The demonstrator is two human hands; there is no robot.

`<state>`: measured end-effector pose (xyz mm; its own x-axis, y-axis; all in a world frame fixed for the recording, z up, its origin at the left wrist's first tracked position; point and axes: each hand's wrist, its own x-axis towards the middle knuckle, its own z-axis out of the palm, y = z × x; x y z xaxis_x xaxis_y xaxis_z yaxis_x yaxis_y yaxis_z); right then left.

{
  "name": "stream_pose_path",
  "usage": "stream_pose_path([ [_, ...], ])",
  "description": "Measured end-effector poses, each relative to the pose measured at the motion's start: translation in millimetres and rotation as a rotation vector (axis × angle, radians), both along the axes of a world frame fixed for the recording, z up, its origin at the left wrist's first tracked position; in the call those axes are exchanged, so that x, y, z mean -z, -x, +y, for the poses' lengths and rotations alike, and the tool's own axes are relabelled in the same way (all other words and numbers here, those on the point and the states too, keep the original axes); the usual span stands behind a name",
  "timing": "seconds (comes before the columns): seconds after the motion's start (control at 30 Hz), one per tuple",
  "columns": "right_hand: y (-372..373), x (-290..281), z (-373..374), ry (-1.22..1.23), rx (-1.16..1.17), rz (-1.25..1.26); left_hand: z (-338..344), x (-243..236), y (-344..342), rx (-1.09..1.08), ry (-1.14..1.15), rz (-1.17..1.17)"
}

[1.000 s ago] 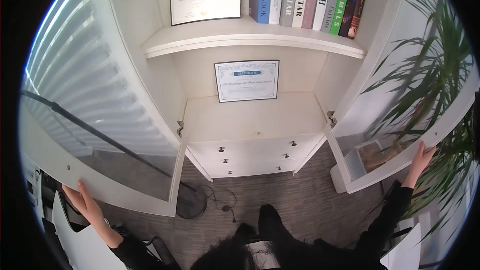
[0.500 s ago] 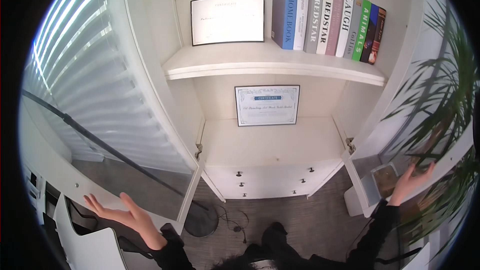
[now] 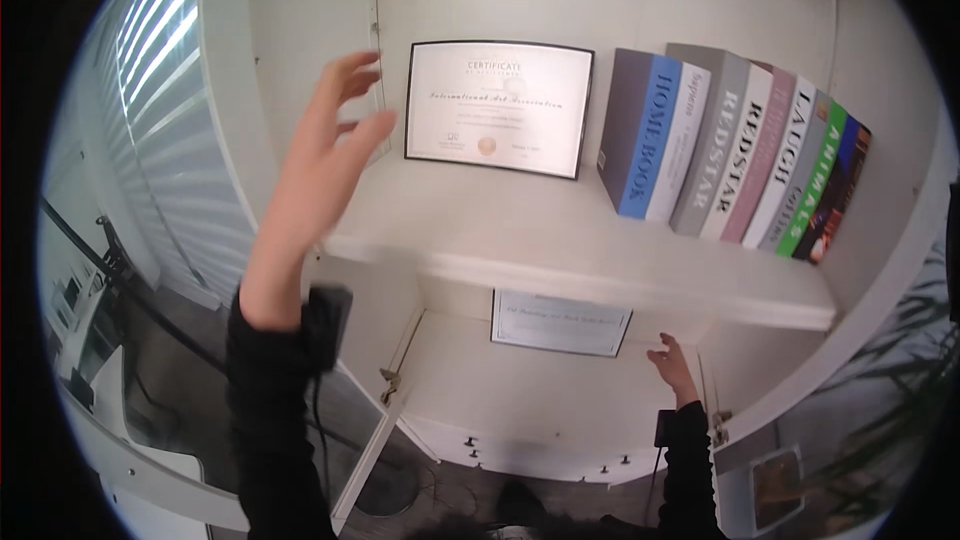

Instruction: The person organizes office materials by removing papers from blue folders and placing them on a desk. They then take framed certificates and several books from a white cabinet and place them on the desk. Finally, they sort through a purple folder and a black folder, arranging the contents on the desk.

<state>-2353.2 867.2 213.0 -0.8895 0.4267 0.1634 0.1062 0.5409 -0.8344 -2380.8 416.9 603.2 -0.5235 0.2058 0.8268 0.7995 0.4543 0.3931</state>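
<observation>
My left hand (image 3: pixel 325 145) is raised at the upper shelf (image 3: pixel 480 210), fingers apart and loosely curved, just left of a black-framed certificate (image 3: pixel 499 105) that stands upright against the back. Nothing is in it. A row of books (image 3: pixel 730 150) stands to the right of that frame. In the lower compartment, my right hand (image 3: pixel 675 368) is open and empty by the right side, right of a second framed certificate (image 3: pixel 560 320).
The open glass left door (image 3: pixel 197 470) and window blinds (image 3: pixel 170 190) are at left, with a white desk (image 3: pixel 140 440) beyond. A drawer unit (image 3: pixel 540 450) is below, a dark round stand base (image 3: pixel 385 490) beside it. A plant (image 3: pixel 900 360) is at right.
Both hands have let go of the cabinet doors and moved inward and up, the left much higher. The view has shifted toward the upper shelf, which now appears lower and larger.
</observation>
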Motion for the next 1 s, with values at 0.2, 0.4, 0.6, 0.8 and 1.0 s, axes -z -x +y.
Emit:
stream_pose_path([
  [0.2, 103.6, 48.3, 31.9, -0.093, 0.014, -0.21, 17.4, -30.1, 179.4, -0.273, 0.103, -0.347],
  [0.4, 107.2, 75.9, 43.6, 0.007, -0.021, -0.304, 16.2, -25.0, 242.6, -0.382, 0.197, -0.755],
  [0.6, 84.4, 96.1, 48.6, 0.126, -0.045, -0.373, 11.9, -18.6, 274.8, -0.466, 0.256, -0.789],
  [0.8, 91.6, 95.7, 42.7, 0.193, -0.073, -0.396, 9.2, -15.9, 267.5, -0.378, 0.226, -0.864],
  [1.0, 121.8, 74.3, 30.4, 0.26, -0.118, -0.391, 7.1, -19.6, 245.6, -0.203, 0.237, -0.845],
])
